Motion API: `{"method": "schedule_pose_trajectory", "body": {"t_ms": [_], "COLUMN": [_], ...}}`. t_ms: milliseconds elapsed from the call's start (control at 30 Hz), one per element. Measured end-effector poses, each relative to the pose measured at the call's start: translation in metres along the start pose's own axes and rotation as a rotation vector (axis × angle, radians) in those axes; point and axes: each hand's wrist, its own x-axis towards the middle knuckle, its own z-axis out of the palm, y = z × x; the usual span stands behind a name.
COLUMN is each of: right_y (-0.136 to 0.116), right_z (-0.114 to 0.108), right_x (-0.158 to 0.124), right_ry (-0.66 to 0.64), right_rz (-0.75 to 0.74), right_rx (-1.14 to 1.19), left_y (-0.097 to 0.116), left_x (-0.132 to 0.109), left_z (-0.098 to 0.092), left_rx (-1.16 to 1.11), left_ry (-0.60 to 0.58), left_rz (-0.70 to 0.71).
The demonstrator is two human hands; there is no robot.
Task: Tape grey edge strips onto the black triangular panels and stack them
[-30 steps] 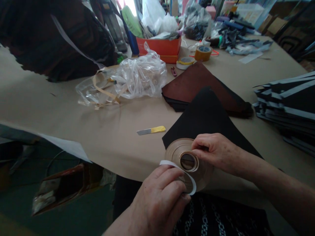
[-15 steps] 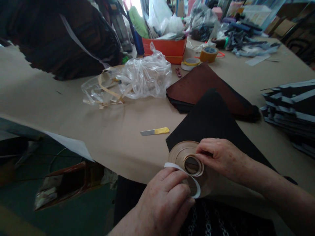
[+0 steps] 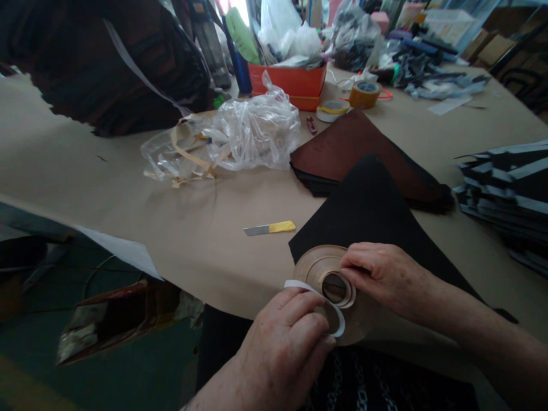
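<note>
A wide tan roll of tape (image 3: 309, 264) lies near the table's front edge, partly on a black fabric piece (image 3: 363, 211). My left hand (image 3: 289, 337) is closed on a narrow white strip (image 3: 340, 324), which curls in a loop over the roll. At the roll's core my right hand (image 3: 381, 271) pinches the inner rim between thumb and fingers. Left of the fabric rests a small knife (image 3: 270, 228) with a yellow handle, its blade pointing left. Behind, a dark brown fabric stack (image 3: 346, 145) is partly covered by the black piece.
A crumpled clear plastic bag (image 3: 257, 131) sits mid-table, before a red box (image 3: 291, 85). Tape rolls (image 3: 363, 94) stand beside the box. Striped black-and-white pieces (image 3: 509, 194) are piled at right, a large dark bundle (image 3: 124, 68) at far left. The table edge (image 3: 188, 291) drops off at lower left.
The loop of white strip by my left hand has shifted slightly left and drawn in. My right hand stays at the roll's core.
</note>
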Motion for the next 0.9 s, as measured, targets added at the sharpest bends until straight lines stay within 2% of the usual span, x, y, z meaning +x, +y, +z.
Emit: {"method": "schedule_pose_trajectory", "body": {"t_ms": [133, 233, 300, 433, 500, 633, 900], "right_y": [0.002, 0.000, -0.005, -0.024, -0.032, -0.037, -0.033], "right_z": [-0.001, -0.007, -0.014, -0.029, -0.032, -0.029, -0.026], "right_x": [0.000, -0.001, -0.003, -0.008, -0.009, -0.009, -0.007], "right_ry": [-0.001, 0.088, 0.123, -0.085, -0.137, -0.092, -0.021], "right_rz": [-0.001, -0.007, -0.076, -0.325, -0.355, -0.348, -0.466], "right_rx": [0.009, 0.059, 0.153, 0.385, 0.415, 0.402, 0.385], "left_y": [0.000, 0.002, 0.003, 0.006, 0.008, 0.010, 0.011], "left_x": [0.001, 0.004, 0.006, 0.011, 0.012, 0.012, 0.011], "left_z": [-0.002, -0.004, -0.005, -0.007, -0.009, -0.012, -0.015], "left_rx": [-0.020, -0.021, -0.027, -0.118, -0.184, -0.271, -0.276], "left_ry": [0.000, 0.011, 0.016, 0.044, 0.060, 0.101, 0.170], "left_rz": [-0.021, -0.021, -0.009, -0.001, -0.026, -0.095, -0.147]}}
